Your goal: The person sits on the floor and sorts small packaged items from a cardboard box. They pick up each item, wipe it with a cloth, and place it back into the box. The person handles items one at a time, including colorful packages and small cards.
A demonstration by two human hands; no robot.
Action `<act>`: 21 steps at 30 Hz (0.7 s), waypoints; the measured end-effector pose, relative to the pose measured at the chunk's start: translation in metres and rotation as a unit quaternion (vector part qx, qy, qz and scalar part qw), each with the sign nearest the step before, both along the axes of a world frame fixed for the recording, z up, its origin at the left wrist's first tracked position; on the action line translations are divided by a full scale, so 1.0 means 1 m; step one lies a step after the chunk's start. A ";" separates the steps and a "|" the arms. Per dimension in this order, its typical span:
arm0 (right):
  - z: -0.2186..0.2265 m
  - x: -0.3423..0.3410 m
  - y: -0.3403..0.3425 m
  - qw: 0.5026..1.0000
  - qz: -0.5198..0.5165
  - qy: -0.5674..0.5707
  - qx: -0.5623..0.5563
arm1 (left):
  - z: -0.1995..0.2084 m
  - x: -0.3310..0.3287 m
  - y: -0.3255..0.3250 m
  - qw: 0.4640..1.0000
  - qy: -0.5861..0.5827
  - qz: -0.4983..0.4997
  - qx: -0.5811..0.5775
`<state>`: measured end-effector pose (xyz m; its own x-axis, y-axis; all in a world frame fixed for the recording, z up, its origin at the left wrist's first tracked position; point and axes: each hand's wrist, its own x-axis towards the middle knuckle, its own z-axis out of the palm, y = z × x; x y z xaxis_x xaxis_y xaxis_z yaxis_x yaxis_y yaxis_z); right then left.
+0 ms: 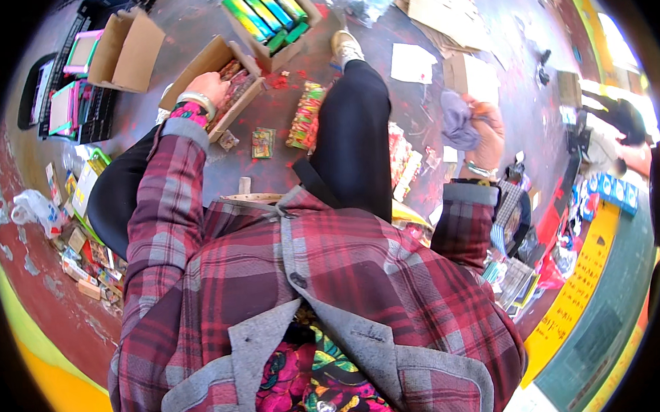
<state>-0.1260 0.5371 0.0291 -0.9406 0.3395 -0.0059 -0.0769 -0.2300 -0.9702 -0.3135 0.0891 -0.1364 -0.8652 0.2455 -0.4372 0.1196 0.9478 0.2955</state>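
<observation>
My left hand point(208, 88) is over a long cardboard box point(241, 109) on the floor, its fingers curled down among red patterned packets point(232, 70). What those fingers hold, if anything, is hidden. Out to the right, my right hand point(490, 133) grips a crumpled grey-purple cloth point(459, 120) above the floor. Between my legs lie a bundle of red and green packets point(306, 114) and a small flat packet point(263, 143).
A carton of green, blue and yellow boxes point(273, 23) stands ahead. At left are an open brown carton point(127, 53) and a black crate point(94, 116). White paper point(413, 63), flattened cardboard point(447, 13) and scattered packets point(402, 160) lie to the right.
</observation>
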 end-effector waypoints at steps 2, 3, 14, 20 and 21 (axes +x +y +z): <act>-0.044 0.025 0.032 0.991 -0.035 -0.091 0.088 | 0.016 0.015 0.002 0.999 0.029 -0.009 0.034; -0.067 0.036 0.038 0.982 -0.026 -0.122 0.142 | 0.026 0.022 0.005 0.999 0.030 -0.012 0.025; -0.252 0.086 -0.008 0.718 0.137 -0.492 0.473 | 0.075 0.119 0.009 0.992 0.081 -0.083 0.047; -0.262 0.065 -0.018 0.684 0.151 -0.477 0.531 | 0.080 0.143 0.011 0.998 0.038 -0.060 0.002; -0.277 0.070 -0.019 0.692 0.117 -0.423 0.574 | 0.079 0.144 0.011 0.998 0.036 -0.058 -0.003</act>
